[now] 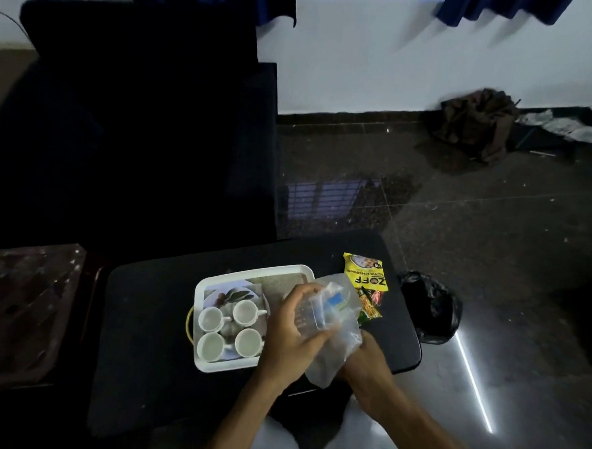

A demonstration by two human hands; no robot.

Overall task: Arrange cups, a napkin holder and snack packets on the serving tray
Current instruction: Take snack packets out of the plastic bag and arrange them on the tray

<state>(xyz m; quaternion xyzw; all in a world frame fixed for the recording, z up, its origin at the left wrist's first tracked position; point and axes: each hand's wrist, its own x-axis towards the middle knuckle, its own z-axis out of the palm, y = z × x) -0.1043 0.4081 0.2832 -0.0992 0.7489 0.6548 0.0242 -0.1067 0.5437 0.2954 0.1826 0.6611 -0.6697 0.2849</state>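
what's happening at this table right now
A person holds a clear plastic bag with something blue inside, the left hand gripping its upper part and the right hand its lower end. Four white cups already sit in the white tray. The yellow snack packet lies on the dark table right of the tray, not on it yet.

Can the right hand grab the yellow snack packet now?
Probably not yet: the right hand is busy gripping the clear plastic bag, though the yellow snack packet lies close beyond it.
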